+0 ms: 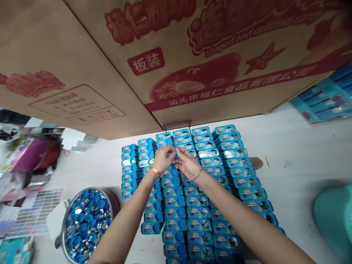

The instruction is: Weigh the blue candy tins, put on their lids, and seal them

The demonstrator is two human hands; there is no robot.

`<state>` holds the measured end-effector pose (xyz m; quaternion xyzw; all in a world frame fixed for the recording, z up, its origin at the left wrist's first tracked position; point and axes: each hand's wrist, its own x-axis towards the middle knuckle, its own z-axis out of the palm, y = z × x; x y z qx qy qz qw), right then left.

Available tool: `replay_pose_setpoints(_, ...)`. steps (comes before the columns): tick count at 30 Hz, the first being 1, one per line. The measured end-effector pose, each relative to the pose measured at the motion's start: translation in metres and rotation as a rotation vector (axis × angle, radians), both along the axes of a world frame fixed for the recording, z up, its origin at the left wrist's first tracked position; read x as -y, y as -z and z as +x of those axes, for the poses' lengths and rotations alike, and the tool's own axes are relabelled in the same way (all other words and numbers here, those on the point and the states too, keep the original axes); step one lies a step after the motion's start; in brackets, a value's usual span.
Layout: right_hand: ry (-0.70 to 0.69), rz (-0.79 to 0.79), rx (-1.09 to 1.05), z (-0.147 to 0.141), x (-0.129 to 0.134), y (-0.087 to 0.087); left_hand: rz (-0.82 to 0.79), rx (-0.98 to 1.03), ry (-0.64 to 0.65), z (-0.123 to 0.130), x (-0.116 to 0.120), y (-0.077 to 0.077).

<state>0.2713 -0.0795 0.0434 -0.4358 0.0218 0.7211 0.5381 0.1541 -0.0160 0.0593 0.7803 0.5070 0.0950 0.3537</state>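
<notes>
Your bare forearms (pixel 127 212) reach over blue printed rectangular tins (pixel 176 212), rowed on the white tabletop (pixel 291 150); left hand (pixel 163 159) and right hand (pixel 188 163), fingers nearly closed, pinch a small blue piece (pixel 176 154) above the far rows.

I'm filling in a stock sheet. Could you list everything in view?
Table: one, white, beneath
Carton: one or two, brown, back
Tins: dozens, blue, in columns, centre
Pot: one, silvery, front left
Caps: many, blue and silver, in pot
Packs: several, blue, right of carton
Rounded object: one, teal, right edge
Printed chart: one, multicoloured, left of pot
Other clutter: uncounted, mixed colours, far left
Small piece: one, blue, above tins
Bracelets: two, gold-toned, wrists
Left hand, right hand: two, bare, holding small piece
</notes>
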Motion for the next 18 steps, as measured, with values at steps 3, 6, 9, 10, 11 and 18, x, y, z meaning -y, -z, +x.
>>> replay_pose_setpoints(3, 0.010, 0.025, 0.210, -0.002, -0.004, 0.002, 0.034, -0.207, -0.199, 0.012, -0.039, 0.007)
replay_pose_setpoints(6, -0.064, 0.075, 0.333, 0.003, -0.001, 0.005, 0.011, -0.470, -0.286, 0.023, -0.078, 0.012)
replay_pose_setpoints(9, -0.101, 0.092, 0.371, 0.007, 0.005, 0.009, -0.098, -0.662, -0.202, 0.028, -0.107, 0.015)
replay_pose_setpoints(10, -0.108, 0.094, 0.382, 0.007, 0.006, 0.009, -0.129, -0.705, -0.158, 0.029, -0.115, 0.016)
replay_pose_setpoints(11, -0.115, 0.097, 0.392, 0.006, 0.006, 0.009, -0.152, -0.736, -0.117, 0.029, -0.122, 0.018)
replay_pose_setpoints(18, -0.224, 0.140, 0.479, -0.011, 0.019, -0.004, -0.193, -0.705, -0.158, 0.033, -0.115, 0.012)
